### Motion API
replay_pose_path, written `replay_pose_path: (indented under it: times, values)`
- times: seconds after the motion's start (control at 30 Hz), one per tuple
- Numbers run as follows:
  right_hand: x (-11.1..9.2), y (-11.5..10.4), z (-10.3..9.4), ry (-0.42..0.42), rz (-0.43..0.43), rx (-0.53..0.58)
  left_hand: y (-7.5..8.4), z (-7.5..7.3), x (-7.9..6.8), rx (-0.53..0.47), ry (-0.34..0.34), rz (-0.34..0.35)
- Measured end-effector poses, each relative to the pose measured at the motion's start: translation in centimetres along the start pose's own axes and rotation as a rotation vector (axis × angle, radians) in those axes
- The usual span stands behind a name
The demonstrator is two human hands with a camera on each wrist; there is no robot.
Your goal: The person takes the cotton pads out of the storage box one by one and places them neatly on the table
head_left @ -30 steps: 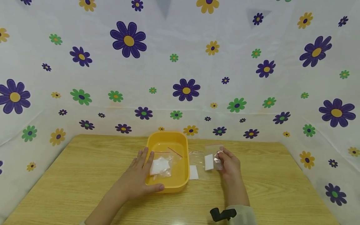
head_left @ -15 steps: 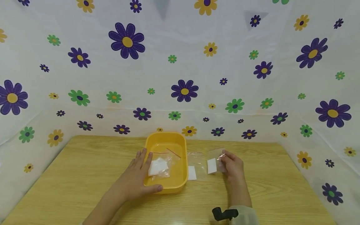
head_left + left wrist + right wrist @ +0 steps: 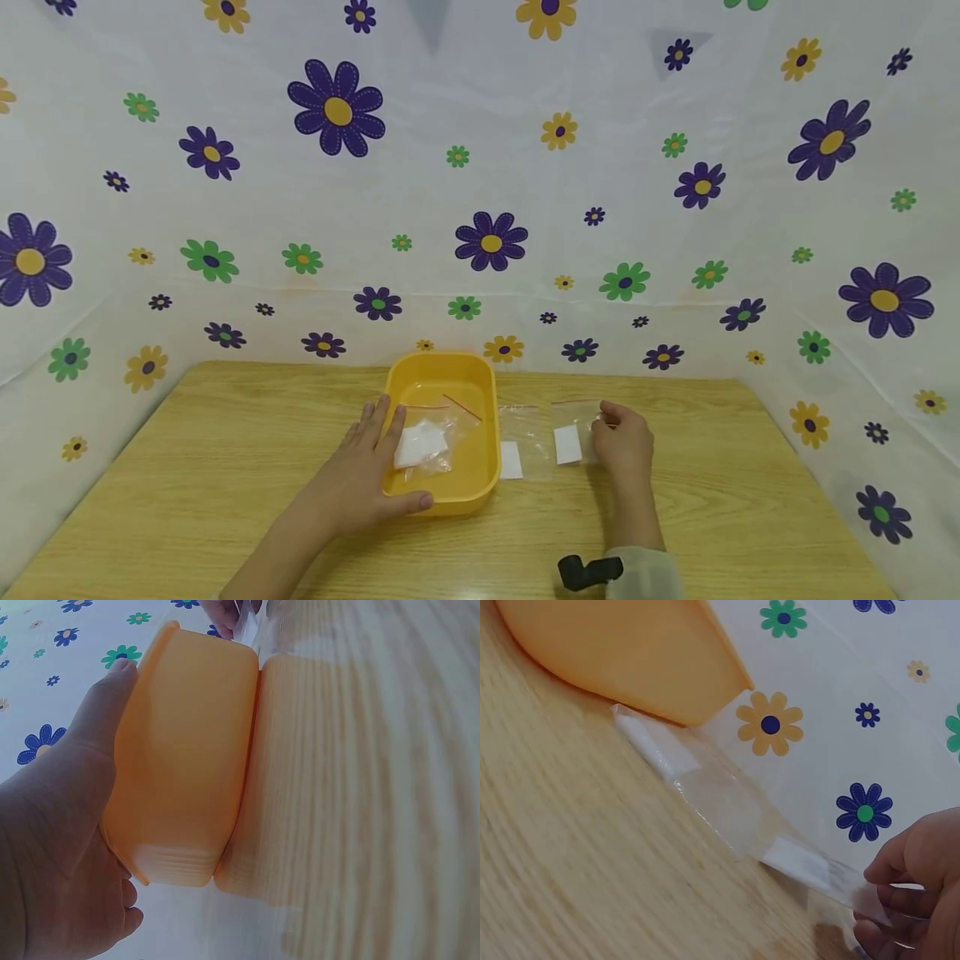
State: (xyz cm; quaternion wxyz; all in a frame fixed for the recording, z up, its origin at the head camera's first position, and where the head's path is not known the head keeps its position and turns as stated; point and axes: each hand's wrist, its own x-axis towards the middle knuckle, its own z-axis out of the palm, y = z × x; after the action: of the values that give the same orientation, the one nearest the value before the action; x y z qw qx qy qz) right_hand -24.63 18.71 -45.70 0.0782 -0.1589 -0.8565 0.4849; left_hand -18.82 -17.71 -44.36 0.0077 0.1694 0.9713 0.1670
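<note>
A yellow plastic tray [image 3: 468,462] stands on the table, several clear zip bags [image 3: 423,442] with white pieces inside it. My left hand [image 3: 358,479] rests on its left rim, fingers spread and thumb at the front corner; the left wrist view shows the hand along the tray wall [image 3: 184,750]. To the tray's right, my right hand [image 3: 626,446] pinches the right edge of a clear zip bag [image 3: 585,412] holding a white square [image 3: 567,445]. The right wrist view shows this bag [image 3: 802,866] low over the table, thumb on top and fingers beneath.
Another clear zip bag [image 3: 532,442] with a white square lies between the tray and the held bag, against the tray's right side. The wooden table [image 3: 720,483] ends at a flower-printed cloth [image 3: 420,192] behind and at both sides.
My right hand has shifted slightly right and lowered the zip bag, which now lies flatter beside the other bag. The left hand stays on the tray rim.
</note>
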Motion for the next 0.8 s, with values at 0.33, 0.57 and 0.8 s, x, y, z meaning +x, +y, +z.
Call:
replay_pose_path:
  times: [0.33, 0.57, 0.8]
  values:
    - [-0.3, -0.6, 0.5, 0.021, -0.035, -0.038, -0.1, 0.0, 0.0, 0.005, 0.003, 0.005]
    - [-0.7, -2.3, 1.8, -0.002, -0.053, 0.134, -0.2, 0.0, 0.0, 0.003, -0.002, 0.002]
    - [-1.5, -4.4, 3.1, -0.106, -0.022, 0.456, -0.2, 0.1, 0.0, -0.002, -0.002, 0.004]
